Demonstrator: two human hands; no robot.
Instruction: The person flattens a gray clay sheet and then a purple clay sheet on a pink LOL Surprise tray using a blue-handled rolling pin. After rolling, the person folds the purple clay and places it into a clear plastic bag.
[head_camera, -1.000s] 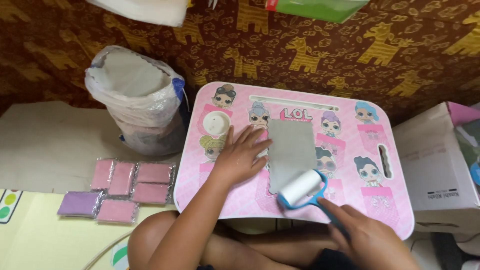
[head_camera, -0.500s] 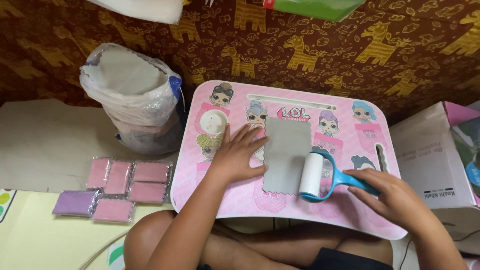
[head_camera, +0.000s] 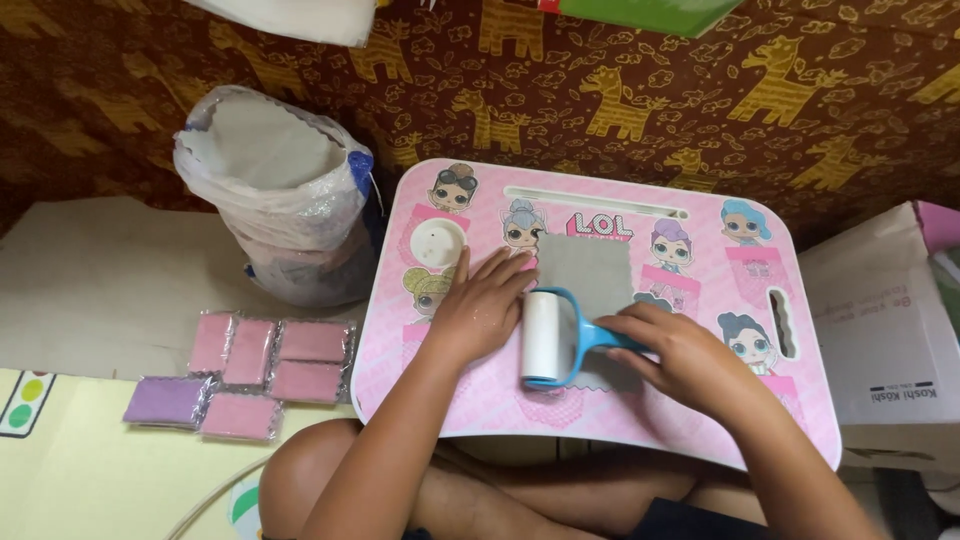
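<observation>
— Hands first: what is each doing?
— Left hand (head_camera: 480, 310) lies flat and spread on the pink tabletop (head_camera: 700, 420), fingertips touching the near left edge of the grey sheet (head_camera: 590, 275). Right hand (head_camera: 680, 355) is closed around the blue handle of the white roller (head_camera: 545, 335), which rests at the sheet's near left corner.
— Risk?
— I judge the sheet could slide or crease if the flat palm lifts.
— Anything nearby?
— Bagged sack (head_camera: 275, 190) beyond the left edge, wrapped pink pads (head_camera: 270, 360) on the floor, cardboard box (head_camera: 885, 320) right.
</observation>
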